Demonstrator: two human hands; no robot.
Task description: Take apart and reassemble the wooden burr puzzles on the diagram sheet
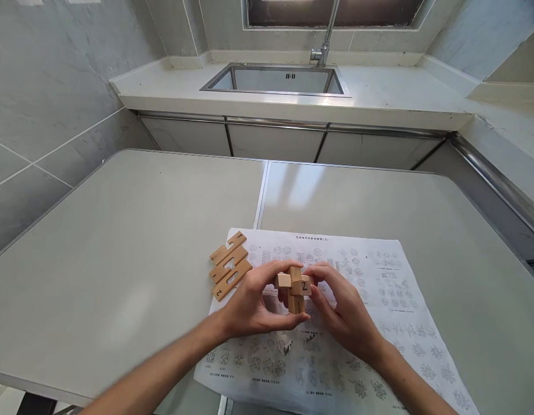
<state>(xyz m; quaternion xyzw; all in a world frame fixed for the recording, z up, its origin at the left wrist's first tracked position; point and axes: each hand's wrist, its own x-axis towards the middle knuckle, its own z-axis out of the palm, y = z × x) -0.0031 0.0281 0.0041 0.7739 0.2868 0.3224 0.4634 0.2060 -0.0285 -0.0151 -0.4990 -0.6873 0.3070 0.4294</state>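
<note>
Both hands hold one small wooden block puzzle (pixel 296 288) made of crossing pieces, raised over a printed sheet (pixel 405 340). A "2" is marked on its right front piece. My left hand (pixel 260 302) clamps it from the left, with fingers at its top and the thumb at its bottom. On the right side, my right hand (pixel 345 311) pinches the protruding piece with thumb and fingers. Several flat wooden pieces with slots or notches (pixel 232 280) lie side by side to the left of the puzzle, partly over the sheet's upper left edge.
The sheet lies on a pale table (pixel 141 242) with a seam down its middle. Beyond the table's far edge are a counter (pixel 392 92), a sink (pixel 267 80) and a faucet (pixel 322 49). A tiled wall stands at left.
</note>
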